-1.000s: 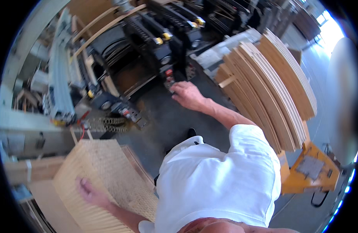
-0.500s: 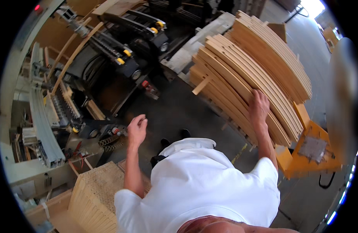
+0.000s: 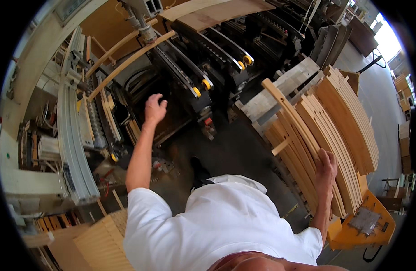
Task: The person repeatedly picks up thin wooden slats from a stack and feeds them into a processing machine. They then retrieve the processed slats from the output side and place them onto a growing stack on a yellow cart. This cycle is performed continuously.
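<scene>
A curved wooden slat (image 3: 287, 107) stands out from a stack of similar curved wooden pieces (image 3: 348, 115) on my right, its far end raised above them. My right hand (image 3: 326, 167) is closed around this slat toward its near end. Out ahead to the left, my left hand (image 3: 155, 109) hovers with nothing in it, fingers parted and slightly bent. It is nearest to the machine, whose dark rails carry yellow rollers (image 3: 207, 84). Another curved wooden strip (image 3: 126, 62) lies across that machine, beyond my left hand.
A yellow wheeled lifter (image 3: 368, 221) stands by the near end of the stack. A pale block-like beam (image 3: 280, 88) lies beside its far end. Grey metal rails (image 3: 74, 149) run along the left. A pile of pale wooden pieces (image 3: 102, 241) sits low on the left.
My view has shifted toward the machine. My left hand has reached forward. My right hand has taken hold of a curved slat, and its far end has come up off the stack.
</scene>
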Available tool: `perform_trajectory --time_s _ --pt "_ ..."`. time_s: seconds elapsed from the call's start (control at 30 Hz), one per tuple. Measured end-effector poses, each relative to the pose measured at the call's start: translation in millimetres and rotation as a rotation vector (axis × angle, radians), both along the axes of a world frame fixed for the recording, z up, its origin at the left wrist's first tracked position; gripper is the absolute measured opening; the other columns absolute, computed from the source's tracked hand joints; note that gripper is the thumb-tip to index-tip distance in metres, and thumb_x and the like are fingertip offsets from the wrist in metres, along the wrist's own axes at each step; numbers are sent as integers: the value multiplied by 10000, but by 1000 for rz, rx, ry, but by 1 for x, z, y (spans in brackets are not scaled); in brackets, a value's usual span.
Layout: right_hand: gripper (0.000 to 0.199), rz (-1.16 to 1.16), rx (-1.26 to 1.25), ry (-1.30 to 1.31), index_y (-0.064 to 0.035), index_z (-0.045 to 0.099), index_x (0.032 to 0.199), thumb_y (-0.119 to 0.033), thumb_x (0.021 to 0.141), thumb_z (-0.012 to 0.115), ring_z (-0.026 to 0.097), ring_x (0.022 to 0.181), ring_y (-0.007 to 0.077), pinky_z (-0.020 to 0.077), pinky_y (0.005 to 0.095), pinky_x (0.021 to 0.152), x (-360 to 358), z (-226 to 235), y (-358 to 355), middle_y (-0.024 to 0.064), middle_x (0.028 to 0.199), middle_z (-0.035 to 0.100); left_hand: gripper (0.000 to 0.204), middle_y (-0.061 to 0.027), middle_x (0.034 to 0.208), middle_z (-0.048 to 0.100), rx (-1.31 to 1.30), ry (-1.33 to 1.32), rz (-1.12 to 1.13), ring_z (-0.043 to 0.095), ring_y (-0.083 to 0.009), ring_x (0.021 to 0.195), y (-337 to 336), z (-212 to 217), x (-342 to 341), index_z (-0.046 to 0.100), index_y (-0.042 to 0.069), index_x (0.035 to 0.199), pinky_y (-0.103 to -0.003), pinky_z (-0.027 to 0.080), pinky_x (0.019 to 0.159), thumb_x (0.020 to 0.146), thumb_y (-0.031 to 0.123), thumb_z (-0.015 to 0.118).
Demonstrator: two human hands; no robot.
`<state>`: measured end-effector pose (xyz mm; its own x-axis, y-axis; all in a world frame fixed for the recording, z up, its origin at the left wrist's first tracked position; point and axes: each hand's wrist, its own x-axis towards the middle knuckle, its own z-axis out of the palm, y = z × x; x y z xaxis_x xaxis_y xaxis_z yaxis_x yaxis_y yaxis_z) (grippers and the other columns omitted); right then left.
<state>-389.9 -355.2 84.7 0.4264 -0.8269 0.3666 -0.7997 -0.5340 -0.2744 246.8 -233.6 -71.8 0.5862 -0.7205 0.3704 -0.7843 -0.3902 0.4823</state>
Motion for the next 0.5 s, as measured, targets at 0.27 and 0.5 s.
perform_trajectory --time_s 0.27,0.5 --pt "403 111 71 7 -81 634 1136 53 756 632 551 1018 333 483 428 856 177 26 3 112 1059 595 681 -122 1587 231 509 -70 462 180 -367 1467 -55 60 231 329 92 1502 -537 237 1164 928 305 627" --pt "395 314 60 43 -89 635 1142 24 765 657 551 990 336 484 428 837 305 36 -30 115 1053 588 663 -136 1476 385 496 -111 336 319 -362 1395 -83 49 292 390 151 1466 -534 245 1149 886 311 669"
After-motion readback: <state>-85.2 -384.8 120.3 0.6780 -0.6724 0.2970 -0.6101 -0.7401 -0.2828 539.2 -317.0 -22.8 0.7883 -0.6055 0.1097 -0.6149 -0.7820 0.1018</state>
